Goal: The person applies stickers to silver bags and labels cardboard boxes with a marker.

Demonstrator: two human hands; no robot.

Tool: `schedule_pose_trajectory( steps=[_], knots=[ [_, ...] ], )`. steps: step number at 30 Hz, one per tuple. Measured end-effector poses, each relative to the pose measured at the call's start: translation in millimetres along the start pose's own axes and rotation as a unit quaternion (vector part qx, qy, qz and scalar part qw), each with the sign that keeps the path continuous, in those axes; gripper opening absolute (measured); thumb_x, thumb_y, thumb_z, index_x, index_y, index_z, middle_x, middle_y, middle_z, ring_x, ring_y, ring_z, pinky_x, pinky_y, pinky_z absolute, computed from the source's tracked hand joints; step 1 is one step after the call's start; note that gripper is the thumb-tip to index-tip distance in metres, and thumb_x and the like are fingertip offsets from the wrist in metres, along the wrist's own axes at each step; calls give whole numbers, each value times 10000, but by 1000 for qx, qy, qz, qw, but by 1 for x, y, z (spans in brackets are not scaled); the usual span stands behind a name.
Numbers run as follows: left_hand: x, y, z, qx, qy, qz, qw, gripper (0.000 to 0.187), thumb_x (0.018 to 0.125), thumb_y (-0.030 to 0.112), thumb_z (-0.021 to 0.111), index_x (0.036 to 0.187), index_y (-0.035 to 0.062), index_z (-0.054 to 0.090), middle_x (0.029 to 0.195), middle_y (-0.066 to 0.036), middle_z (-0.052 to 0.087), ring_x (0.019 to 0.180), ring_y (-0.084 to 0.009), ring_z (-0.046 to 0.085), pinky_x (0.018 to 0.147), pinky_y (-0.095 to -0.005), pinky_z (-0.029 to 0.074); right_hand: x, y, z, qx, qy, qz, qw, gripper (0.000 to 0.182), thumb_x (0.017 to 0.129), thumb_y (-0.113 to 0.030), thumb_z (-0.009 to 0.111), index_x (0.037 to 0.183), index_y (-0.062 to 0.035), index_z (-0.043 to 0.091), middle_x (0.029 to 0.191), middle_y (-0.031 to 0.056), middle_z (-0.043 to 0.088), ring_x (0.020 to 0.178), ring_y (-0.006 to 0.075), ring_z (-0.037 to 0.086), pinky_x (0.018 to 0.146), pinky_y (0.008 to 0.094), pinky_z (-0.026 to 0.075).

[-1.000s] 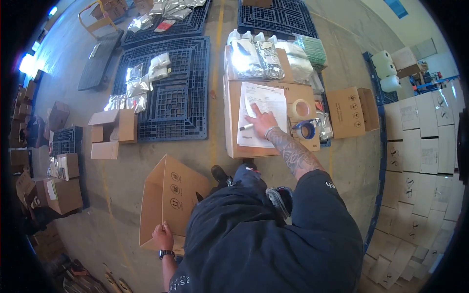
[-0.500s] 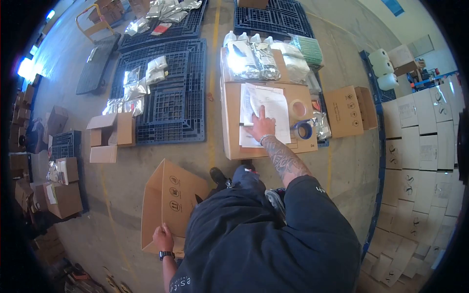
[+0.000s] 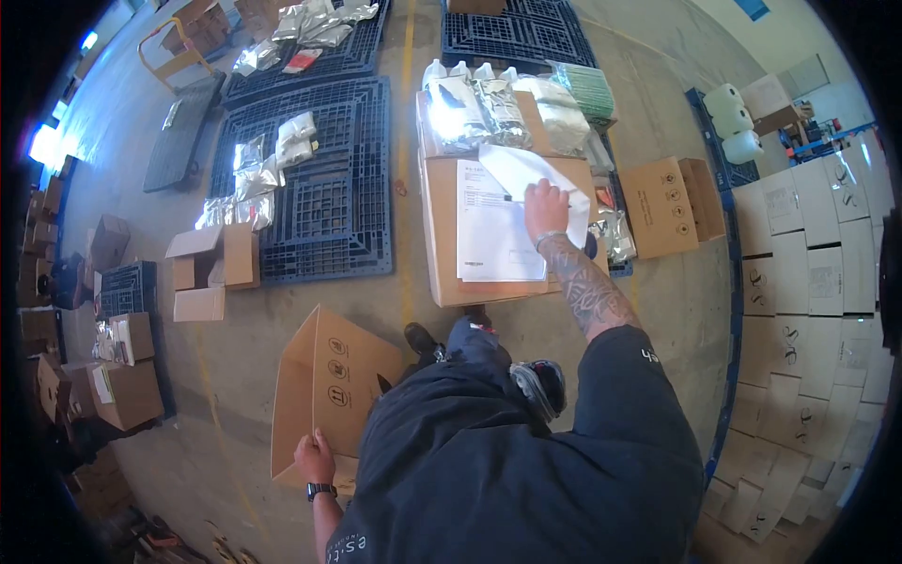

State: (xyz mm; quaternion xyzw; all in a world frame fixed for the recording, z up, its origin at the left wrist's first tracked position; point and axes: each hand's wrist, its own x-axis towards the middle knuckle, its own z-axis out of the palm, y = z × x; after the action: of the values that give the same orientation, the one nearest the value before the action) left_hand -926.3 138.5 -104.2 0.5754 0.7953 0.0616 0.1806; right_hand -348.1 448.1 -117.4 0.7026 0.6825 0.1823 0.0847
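My left hand (image 3: 315,457) grips the lower edge of an open brown cardboard box (image 3: 329,381) that stands tilted on the concrete floor at my left. My right hand (image 3: 547,209) reaches forward over a large closed carton (image 3: 440,235) and holds a white sheet of paper (image 3: 526,174) lifted and folded over to the right, together with a pen. Under it a second printed sheet (image 3: 493,240) lies flat on the carton. Silver foil bags (image 3: 474,113) are stacked on the carton's far end.
Dark blue plastic pallets (image 3: 329,188) with several foil bags lie left of the carton. A brown box (image 3: 672,209) sits to the right, near flattened white cartons (image 3: 808,273). Small open boxes (image 3: 211,268) stand on the floor at left. White rolls (image 3: 733,122) are far right.
My right hand has lifted the top sheet and turned it over to the right, covering the tape rolls that showed before. My left hand stays on the open box.
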Motion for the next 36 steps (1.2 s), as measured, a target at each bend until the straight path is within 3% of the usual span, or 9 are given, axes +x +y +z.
schedule_pose_trajectory(
  steps=[4,6,11,14,19,30,33,35,36],
  knots=[
    [-5,-3,-1,13,-18,-21,1000,444,978,308,537,644,26,462,646,-175,510,647,-388,517,613,-482,382,8,0,-9,107,-129,177,970,229,911,-126,477,1098,-79,600,856,142,702,822,299,690,788,440,482],
    [-5,-2,1,6,-21,-26,999,440,978,310,537,646,30,463,644,-172,510,651,-388,517,622,-480,383,8,-15,-17,294,-179,274,898,334,893,-135,469,1210,-67,546,877,161,704,816,376,680,862,469,499],
    [-7,-5,0,2,-25,-23,999,438,972,314,541,654,23,466,657,-183,522,667,-393,525,634,-484,382,-10,-29,41,378,-140,205,892,565,871,-284,619,1362,-65,446,1337,205,482,1183,382,542,937,467,497],
    [-8,1,-8,25,-20,-33,999,436,967,314,547,660,12,480,669,-196,539,670,-404,533,630,-496,387,-14,-26,12,362,-72,258,893,682,845,-374,664,1408,-75,423,1367,194,455,1167,377,558,957,454,493],
    [-7,6,-13,19,-23,-50,998,437,962,308,553,657,1,493,665,-211,545,663,-424,539,616,-512,392,-28,-49,6,326,-188,198,905,1048,681,-623,743,1496,-110,330,1551,228,243,1201,353,572,933,437,511],
    [-11,5,-16,9,-11,-48,999,430,958,289,557,658,-13,499,657,-224,544,638,-432,539,584,-512,390,-54,-81,11,345,-230,115,903,859,786,-594,661,1481,-174,381,1583,169,228,1033,376,657,839,461,548],
    [-13,2,-15,12,-13,-42,999,418,956,281,564,664,-12,502,661,-223,547,636,-431,540,582,-505,393,-54,-63,45,374,-165,93,908,686,822,-494,674,1379,-125,520,1474,207,413,1005,364,662,834,465,539],
    [-16,0,-11,13,18,-38,999,412,953,275,572,665,-12,505,659,-223,546,628,-427,535,572,-500,389,-42,-34,61,433,-186,117,874,506,830,-409,694,1198,-65,648,1236,230,609,974,352,666,819,451,532],
    [-17,-3,-9,12,16,-40,999,412,953,275,572,665,-12,505,659,-223,546,628,-427,535,572,-500,389,-38,-18,39,422,-116,140,888,441,810,-401,713,1037,-23,694,973,225,689,921,355,674,793,435,532]
  ],
)
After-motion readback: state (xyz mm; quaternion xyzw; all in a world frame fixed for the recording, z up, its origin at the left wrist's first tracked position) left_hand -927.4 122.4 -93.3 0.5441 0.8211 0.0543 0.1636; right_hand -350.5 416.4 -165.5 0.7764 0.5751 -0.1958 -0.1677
